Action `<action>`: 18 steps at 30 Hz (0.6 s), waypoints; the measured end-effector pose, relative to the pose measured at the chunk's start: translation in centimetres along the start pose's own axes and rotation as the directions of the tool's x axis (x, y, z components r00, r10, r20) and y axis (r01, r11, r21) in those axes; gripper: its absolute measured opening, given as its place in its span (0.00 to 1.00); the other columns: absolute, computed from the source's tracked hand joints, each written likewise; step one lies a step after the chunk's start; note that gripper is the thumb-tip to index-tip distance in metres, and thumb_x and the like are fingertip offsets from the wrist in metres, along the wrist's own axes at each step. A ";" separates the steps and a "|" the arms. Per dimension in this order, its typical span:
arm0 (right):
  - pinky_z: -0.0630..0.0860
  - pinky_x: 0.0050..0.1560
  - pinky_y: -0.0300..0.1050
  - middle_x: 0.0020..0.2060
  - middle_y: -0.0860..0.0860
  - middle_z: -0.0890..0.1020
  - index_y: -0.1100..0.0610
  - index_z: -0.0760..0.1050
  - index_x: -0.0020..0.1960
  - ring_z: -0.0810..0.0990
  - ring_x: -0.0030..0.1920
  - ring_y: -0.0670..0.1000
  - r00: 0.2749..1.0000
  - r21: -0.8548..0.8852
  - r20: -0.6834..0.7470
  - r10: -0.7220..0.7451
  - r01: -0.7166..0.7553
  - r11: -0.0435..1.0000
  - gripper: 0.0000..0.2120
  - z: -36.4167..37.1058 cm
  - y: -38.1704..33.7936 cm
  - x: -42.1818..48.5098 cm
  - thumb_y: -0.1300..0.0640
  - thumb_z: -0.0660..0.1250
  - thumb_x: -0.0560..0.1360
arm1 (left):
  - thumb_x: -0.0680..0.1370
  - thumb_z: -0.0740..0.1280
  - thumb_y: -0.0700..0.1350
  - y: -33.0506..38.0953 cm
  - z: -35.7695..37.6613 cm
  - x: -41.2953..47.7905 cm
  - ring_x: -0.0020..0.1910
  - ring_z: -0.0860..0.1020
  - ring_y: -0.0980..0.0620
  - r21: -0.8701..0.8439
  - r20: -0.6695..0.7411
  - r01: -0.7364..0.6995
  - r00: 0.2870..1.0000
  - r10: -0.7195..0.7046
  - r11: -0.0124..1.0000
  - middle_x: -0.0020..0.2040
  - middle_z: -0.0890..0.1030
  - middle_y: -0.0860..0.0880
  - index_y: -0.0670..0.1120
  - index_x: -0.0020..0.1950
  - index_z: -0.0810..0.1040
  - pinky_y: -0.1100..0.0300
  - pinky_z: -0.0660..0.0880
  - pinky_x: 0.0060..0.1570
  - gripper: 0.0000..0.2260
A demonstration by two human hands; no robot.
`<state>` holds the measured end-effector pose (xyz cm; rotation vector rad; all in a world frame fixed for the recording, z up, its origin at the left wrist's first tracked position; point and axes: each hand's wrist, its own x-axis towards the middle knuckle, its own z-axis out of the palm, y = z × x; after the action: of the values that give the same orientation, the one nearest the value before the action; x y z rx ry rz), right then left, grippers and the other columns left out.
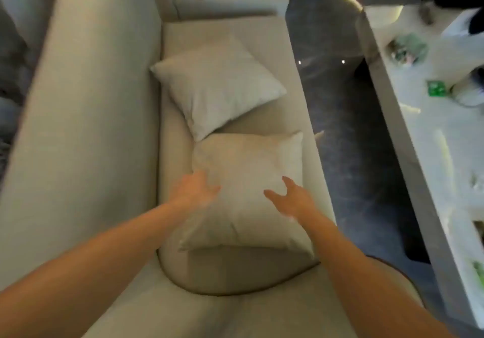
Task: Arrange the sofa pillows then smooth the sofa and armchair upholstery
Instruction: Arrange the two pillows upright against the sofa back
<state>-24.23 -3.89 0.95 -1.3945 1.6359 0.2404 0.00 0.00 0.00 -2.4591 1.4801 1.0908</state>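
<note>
From my head camera, looking down: my left hand (195,189) and right hand (289,199) hover open, fingers spread, over the near square beige fabric pillow (248,193), gripping nothing. It lies flat by the front edge of the long cream upholstered sofa (86,128). A second pale pillow (217,86) lies askew beyond. Arranging looks barely begun; smoothing remains.
</note>
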 end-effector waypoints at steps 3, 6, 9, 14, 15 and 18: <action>0.57 0.75 0.63 0.78 0.60 0.53 0.40 0.44 0.78 0.58 0.76 0.65 0.980 0.194 -0.088 0.178 -0.158 0.968 0.43 4.0 2.2 4.4 0.28 0.59 0.71 | 0.73 0.68 0.63 -2.8 3.9 5.6 0.67 0.71 0.36 -0.118 -0.075 0.075 0.994 -0.084 0.990 0.68 0.72 0.38 0.52 0.72 0.64 0.46 0.70 0.66 0.32; 0.48 0.76 0.66 0.80 0.55 0.44 0.32 0.39 0.75 0.48 0.77 0.66 0.947 0.328 -0.128 0.294 -0.239 0.914 0.45 8.4 3.1 6.6 0.21 0.55 0.65 | 0.66 0.71 0.69 -5.9 6.6 8.9 0.74 0.64 0.39 -0.302 0.117 0.143 0.987 -0.112 0.942 0.76 0.63 0.42 0.57 0.79 0.47 0.45 0.63 0.72 0.50; 0.49 0.74 0.68 0.80 0.50 0.45 0.28 0.39 0.72 0.48 0.77 0.66 0.918 0.358 -0.221 0.329 -0.237 0.903 0.47 10.1 2.9 7.1 0.17 0.54 0.58 | 0.64 0.74 0.68 -7.5 7.8 10.2 0.74 0.66 0.44 -0.537 0.185 0.136 0.982 -0.041 0.833 0.78 0.62 0.50 0.61 0.79 0.43 0.46 0.64 0.72 0.54; 0.53 0.75 0.67 0.79 0.54 0.54 0.31 0.47 0.74 0.53 0.76 0.66 0.923 0.472 -0.159 0.349 -0.240 0.848 0.46 9.1 1.1 5.7 0.19 0.56 0.60 | 0.69 0.73 0.64 -6.9 4.4 6.4 0.75 0.63 0.43 -0.482 0.073 0.056 0.997 -0.023 0.874 0.77 0.62 0.45 0.59 0.79 0.51 0.46 0.63 0.73 0.45; 0.54 0.75 0.65 0.78 0.56 0.57 0.33 0.49 0.75 0.56 0.76 0.65 0.931 0.510 -0.120 0.345 -0.240 0.826 0.44 9.2 0.4 5.1 0.21 0.57 0.63 | 0.70 0.72 0.64 -6.9 2.6 5.0 0.74 0.63 0.42 -0.430 0.040 0.038 0.999 -0.024 0.902 0.77 0.61 0.43 0.58 0.79 0.51 0.47 0.63 0.72 0.44; 0.58 0.75 0.57 0.77 0.54 0.63 0.41 0.57 0.76 0.63 0.74 0.59 0.959 0.591 0.014 0.283 -0.236 0.771 0.37 10.8 -1.9 2.8 0.28 0.57 0.71 | 0.71 0.69 0.65 -8.3 -4.0 -0.3 0.62 0.72 0.40 -0.269 0.007 -0.045 0.999 0.048 0.962 0.70 0.63 0.44 0.58 0.79 0.48 0.52 0.72 0.58 0.43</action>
<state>-16.77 0.81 -6.19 -0.7056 1.7646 -0.1650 8.62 3.02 0.78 -2.5934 1.4810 1.4003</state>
